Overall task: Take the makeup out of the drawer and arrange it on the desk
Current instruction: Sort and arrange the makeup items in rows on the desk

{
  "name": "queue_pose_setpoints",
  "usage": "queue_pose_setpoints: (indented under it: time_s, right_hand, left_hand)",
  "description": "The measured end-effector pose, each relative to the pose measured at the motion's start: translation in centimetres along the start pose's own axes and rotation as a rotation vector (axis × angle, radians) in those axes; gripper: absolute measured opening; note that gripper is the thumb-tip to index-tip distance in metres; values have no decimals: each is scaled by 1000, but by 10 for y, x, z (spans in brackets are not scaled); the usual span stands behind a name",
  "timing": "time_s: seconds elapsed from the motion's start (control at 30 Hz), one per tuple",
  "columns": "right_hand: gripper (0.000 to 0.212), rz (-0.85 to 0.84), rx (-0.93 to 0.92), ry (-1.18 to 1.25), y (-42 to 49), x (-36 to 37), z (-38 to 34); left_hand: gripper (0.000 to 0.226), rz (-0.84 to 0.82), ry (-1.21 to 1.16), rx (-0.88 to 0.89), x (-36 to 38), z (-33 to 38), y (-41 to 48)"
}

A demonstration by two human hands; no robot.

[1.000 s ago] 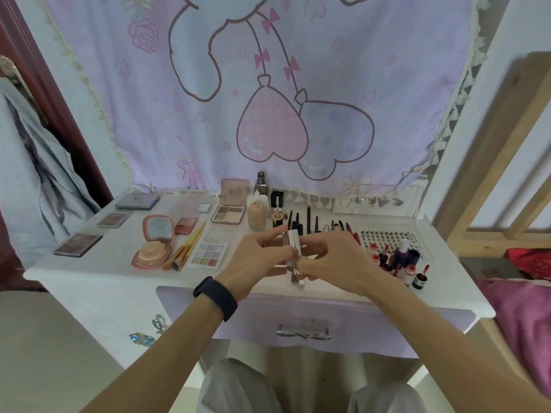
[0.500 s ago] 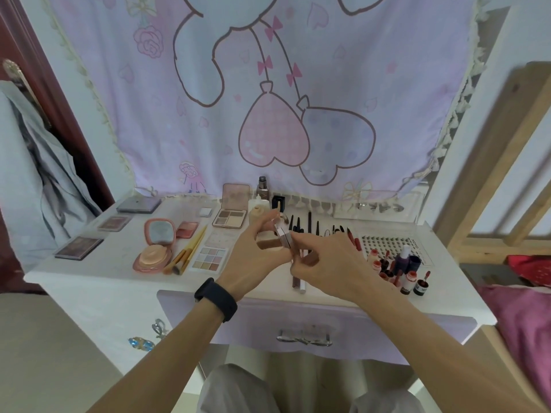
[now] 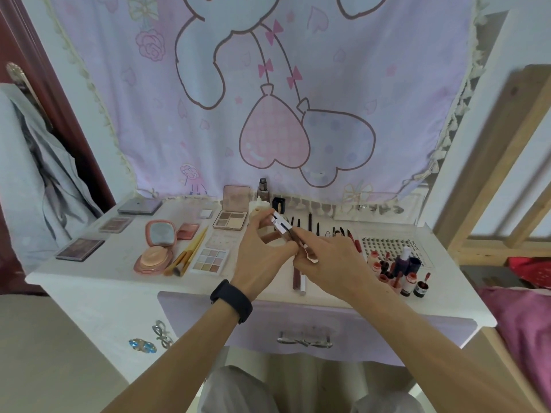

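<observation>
Several slim tubes [image 3: 279, 224]: gripping them in the left hand [image 3: 262, 257], pinching one with the right hand [image 3: 334, 263] over the desk [image 3: 119, 263], likely separating for laying out.

A matt, white-painted surface [image 3: 119, 272] carries a glossy pink plastic compact [image 3: 155, 254] with a mirrored lid and brushes [image 3: 187, 251] with pale, wood-look handles. Behind the surface hangs soft printed cloth [image 3: 208, 129] edged in cream tassels. Below it, a shiny metal handle [image 3: 304, 341] sits on a matt lilac drawer [image 3: 208, 317]. To its right stands a bare, pale wooden bed frame [image 3: 492, 162]. Over its front edge is a matt black wristband [image 3: 232, 301].
</observation>
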State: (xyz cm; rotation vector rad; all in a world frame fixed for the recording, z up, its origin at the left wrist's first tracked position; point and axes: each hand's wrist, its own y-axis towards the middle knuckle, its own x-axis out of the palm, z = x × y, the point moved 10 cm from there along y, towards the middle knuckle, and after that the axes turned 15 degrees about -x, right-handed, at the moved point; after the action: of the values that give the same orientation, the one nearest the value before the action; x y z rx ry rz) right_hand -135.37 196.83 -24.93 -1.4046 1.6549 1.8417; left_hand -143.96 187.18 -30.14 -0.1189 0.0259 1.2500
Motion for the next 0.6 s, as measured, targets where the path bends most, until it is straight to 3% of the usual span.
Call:
queue_pose_setpoints:
  time_s: [0.1, 0.17, 0.3, 0.37, 0.43, 0.6]
  right_hand:
    - [41, 2, -16, -11, -1, 4, 4]
    - [40, -5, 79, 113, -6, 10, 16]
    - [28, 32, 509, 796, -20, 35, 52]
    - [35, 12, 651, 1044, -24, 52, 52]
    - [48, -2, 652, 1025, -21, 58, 51]
    - [49, 90, 615, 883, -15, 58, 53]
  left_hand:
    - [74, -12, 4, 12, 0, 0, 3]
    - [74, -21, 16, 30, -1, 1, 3]
    - [82, -29, 120, 127, -4, 11, -3]
    - [81, -33, 208, 180, -3, 15, -6]
    - [81, -28, 287, 231, -1, 18, -10]
    - [82, 58, 346, 247, -16, 15, -10]
